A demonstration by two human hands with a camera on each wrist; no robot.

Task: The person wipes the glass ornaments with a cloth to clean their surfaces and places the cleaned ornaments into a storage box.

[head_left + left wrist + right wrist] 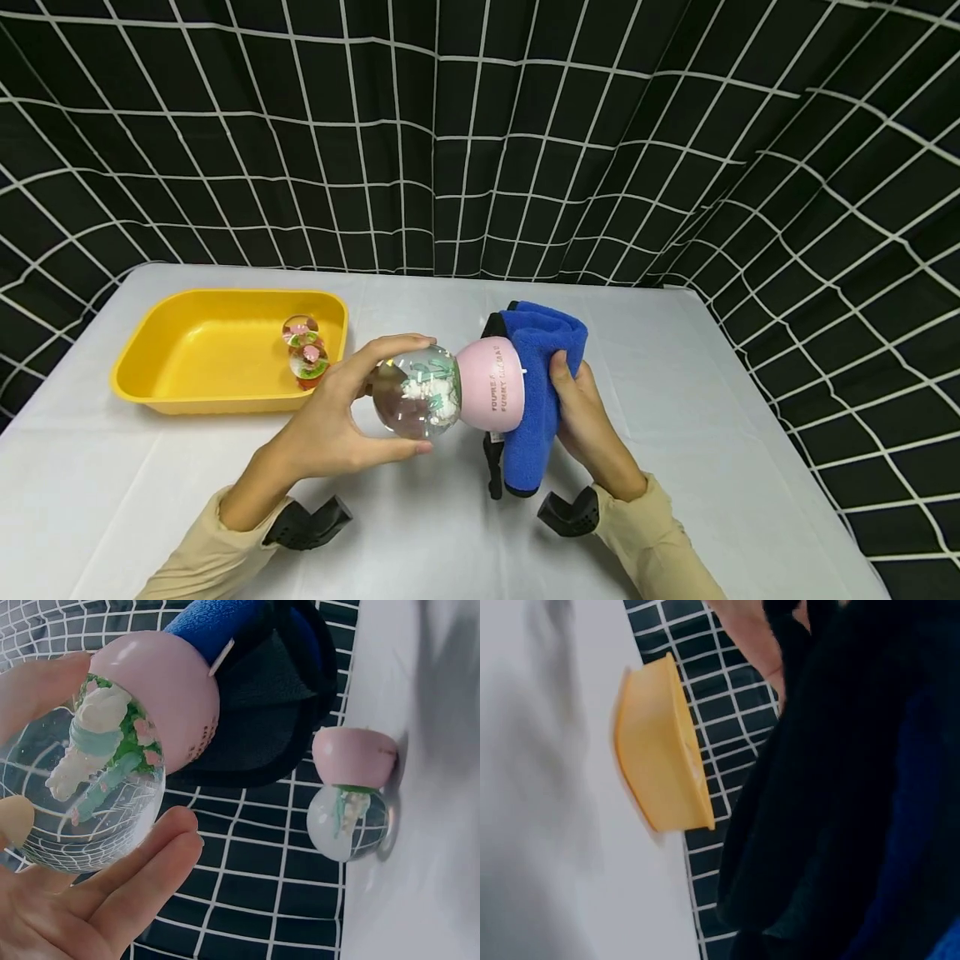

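My left hand [341, 417] grips a snow globe by its clear ball [408, 392], thumb and fingers spread round it. The globe lies sideways in the air, its lettered pink base [491, 383] towards the right. White and green figures show inside the ball. My right hand [588, 412] holds a folded blue cloth [536, 417] with black edging against the end of the base. Its thumb lies over the cloth, and the other fingers are mostly hidden behind. In the right wrist view the cloth's dark side [832, 795] fills much of the picture.
A yellow tray [202, 400] stands at the left on the white table [675, 375], with two small globe ornaments [309, 360] at its right end. Another pink-based snow globe [354, 757] lies on its side on the table. A black gridded curtain [465, 125] hangs behind.
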